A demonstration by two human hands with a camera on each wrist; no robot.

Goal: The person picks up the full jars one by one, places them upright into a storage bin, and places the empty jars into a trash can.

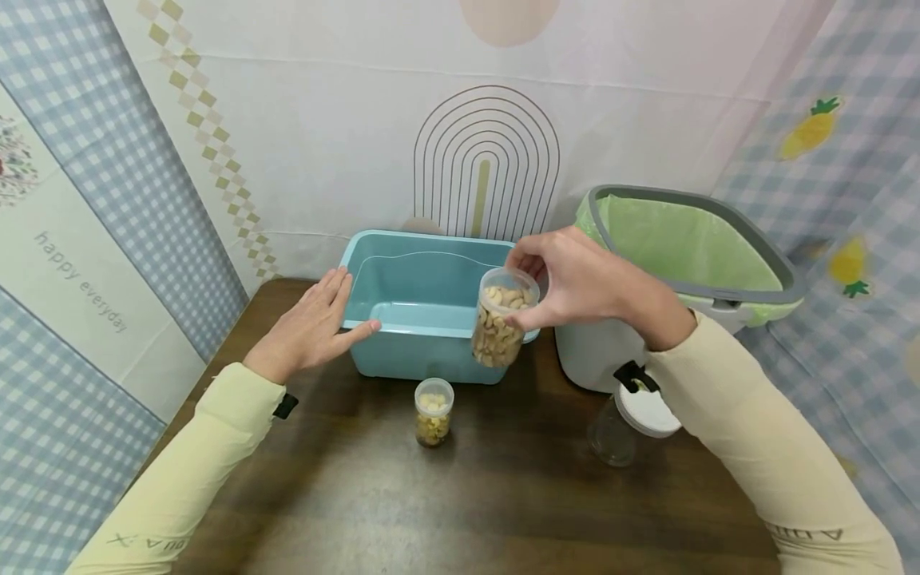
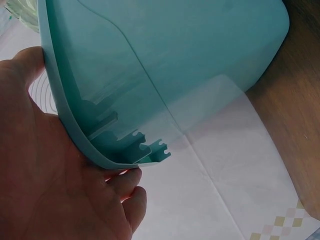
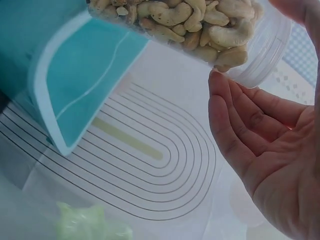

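Note:
My right hand point(image 1: 568, 279) grips an open clear jar of cashews point(image 1: 501, 318) by its rim, holding it above the front right corner of a teal plastic bin point(image 1: 424, 299). In the right wrist view the cashew jar point(image 3: 200, 25) lies tilted across the top, with my fingers point(image 3: 235, 125) curled at its threaded mouth. My left hand point(image 1: 312, 323) lies flat with straight fingers against the bin's left rim. In the left wrist view, my palm point(image 2: 45, 165) presses the teal bin's edge point(image 2: 75, 130). The bin looks empty inside.
A smaller open jar of nuts point(image 1: 434, 411) stands on the dark wooden table point(image 1: 467, 503) in front of the bin. A clear bottle with a white lid point(image 1: 627, 423) stands under my right forearm. A grey waste bin with a green liner point(image 1: 690, 255) sits at the right.

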